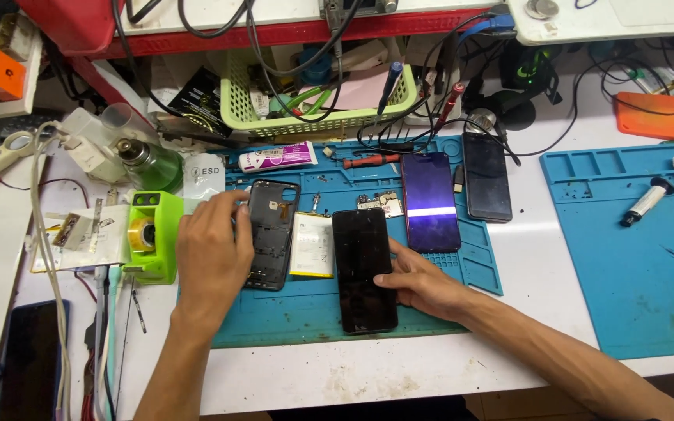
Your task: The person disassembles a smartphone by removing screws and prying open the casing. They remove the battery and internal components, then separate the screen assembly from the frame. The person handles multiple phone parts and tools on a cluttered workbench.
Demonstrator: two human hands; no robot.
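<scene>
**Two hands on a dismantled phone at a repair surface**

The left hand (pixel 214 253) lies over the left edge of a black phone back frame (pixel 273 232), its fingers curled round that edge so the grip is clasped on the frame, which lies flat on the teal work mat (pixel 306 312). The right hand (pixel 423 284) rests beside a black phone screen (pixel 363 269) lying face up on the same mat; its fingertips press against the screen's right edge, fingers stretched out rather than clenched, holding nothing. Between the frame and the screen sits a white battery (pixel 311 245), touching or nearly touching both.

Farther back on the mat lie a small circuit board (pixel 381 204), a phone with a purple lit display (pixel 430 201) and a dark phone (pixel 486 176) just to its right. A red-handled screwdriver (pixel 371 160) and a white tube with a purple end (pixel 278 157) lie near the mat's far edge. Left of the left hand stands a green tape dispenser (pixel 152 234). A pale green basket (pixel 317 101) holding what look like tools and cables sits behind. A second teal mat (pixel 633 257) lies well apart to the right, bearing a small white tube (pixel 647 201)
</scene>
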